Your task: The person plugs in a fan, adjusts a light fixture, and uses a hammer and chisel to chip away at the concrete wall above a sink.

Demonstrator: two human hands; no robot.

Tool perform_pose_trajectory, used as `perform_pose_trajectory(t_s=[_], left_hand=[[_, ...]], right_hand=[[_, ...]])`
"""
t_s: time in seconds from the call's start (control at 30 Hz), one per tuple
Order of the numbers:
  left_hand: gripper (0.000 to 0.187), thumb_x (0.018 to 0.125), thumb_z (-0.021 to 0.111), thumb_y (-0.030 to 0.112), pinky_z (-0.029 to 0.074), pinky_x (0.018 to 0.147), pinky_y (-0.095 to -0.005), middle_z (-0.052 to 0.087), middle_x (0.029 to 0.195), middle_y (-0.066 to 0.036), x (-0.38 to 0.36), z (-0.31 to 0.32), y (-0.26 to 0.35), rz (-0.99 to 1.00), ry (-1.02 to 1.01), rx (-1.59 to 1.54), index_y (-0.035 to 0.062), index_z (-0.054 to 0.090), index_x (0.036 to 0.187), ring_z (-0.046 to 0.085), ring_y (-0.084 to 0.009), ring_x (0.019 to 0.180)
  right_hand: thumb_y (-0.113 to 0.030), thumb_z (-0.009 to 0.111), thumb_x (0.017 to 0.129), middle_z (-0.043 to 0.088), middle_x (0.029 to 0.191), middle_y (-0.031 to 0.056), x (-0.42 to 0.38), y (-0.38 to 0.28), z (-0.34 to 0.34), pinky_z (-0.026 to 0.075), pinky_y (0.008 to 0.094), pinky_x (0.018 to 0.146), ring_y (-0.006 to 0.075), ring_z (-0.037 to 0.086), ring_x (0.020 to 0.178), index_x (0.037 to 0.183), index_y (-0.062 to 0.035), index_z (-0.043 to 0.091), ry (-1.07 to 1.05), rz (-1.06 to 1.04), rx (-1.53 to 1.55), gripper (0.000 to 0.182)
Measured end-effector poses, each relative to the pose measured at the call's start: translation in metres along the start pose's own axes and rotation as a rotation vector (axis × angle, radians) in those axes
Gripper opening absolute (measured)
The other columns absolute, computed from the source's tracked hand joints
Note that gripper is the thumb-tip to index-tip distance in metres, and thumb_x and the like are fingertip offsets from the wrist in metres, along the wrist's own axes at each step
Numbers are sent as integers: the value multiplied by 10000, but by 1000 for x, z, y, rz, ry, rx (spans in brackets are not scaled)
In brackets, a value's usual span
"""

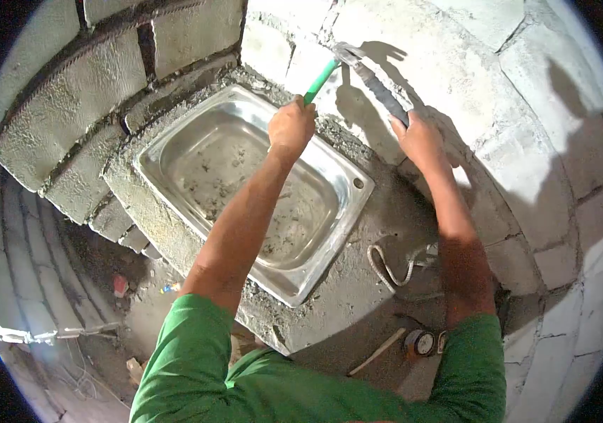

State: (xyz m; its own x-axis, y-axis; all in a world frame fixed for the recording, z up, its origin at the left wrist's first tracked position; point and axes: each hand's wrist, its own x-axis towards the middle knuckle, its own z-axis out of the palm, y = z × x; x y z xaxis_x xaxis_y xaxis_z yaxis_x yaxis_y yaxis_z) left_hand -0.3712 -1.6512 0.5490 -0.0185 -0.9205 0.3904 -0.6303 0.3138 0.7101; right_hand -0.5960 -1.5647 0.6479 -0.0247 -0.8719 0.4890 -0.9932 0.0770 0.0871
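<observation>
Green shirt right up close, your sleeves running forward on both sides! Far left, the block wall curves past you, and a red scrap lies on the ground below it. Moving across: the metal sink sits on a rough ledge, grit scattered through its bowl. Over its far edge, your left hand has its fingers wrapped around the green handle, which points up at the pale wall. Its top end meets a grey metal head; which handle owns that head, you can't tell. Over to your right hand, fingers closed about the dark wrapped handle, slanting up to the same spot. Below it, on the ledge, a pale cord loops near your right forearm.
</observation>
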Motion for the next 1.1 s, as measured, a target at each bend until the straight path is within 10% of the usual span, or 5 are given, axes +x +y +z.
perform_pose_trajectory(t_s=[0.6,0.73,0.87,1.1], left_hand=[[329,962,514,346,534,772,-477,681,923,-193,26,-30,-5,14,-154,134,49,598,1074,673,-359,866],[344,943,547,350,531,739,-507,667,853,-238,33,-17,-9,110,-99,133,17,603,1012,670,-398,830],[355,936,553,347,530,748,-510,672,857,-224,36,-29,-3,79,-137,113,8,610,1024,673,-395,818],[285,932,542,273,552,775,-442,700,930,-196,39,-35,8,43,-175,184,36,660,1038,689,-341,897]], right_hand=[[-326,616,910,622,703,249,-21,-40,-38,489,459,590,425,647,696,887,4,578,267,41,559,333],[-491,561,911,658,788,269,-1,-24,13,510,527,699,462,648,779,956,9,606,8,13,39,505],[-488,550,913,659,866,287,-9,-33,-1,511,509,760,457,645,861,997,12,617,-119,111,240,512],[-443,566,925,645,795,293,-2,-49,-37,502,493,691,462,647,806,924,31,606,157,69,561,476]])
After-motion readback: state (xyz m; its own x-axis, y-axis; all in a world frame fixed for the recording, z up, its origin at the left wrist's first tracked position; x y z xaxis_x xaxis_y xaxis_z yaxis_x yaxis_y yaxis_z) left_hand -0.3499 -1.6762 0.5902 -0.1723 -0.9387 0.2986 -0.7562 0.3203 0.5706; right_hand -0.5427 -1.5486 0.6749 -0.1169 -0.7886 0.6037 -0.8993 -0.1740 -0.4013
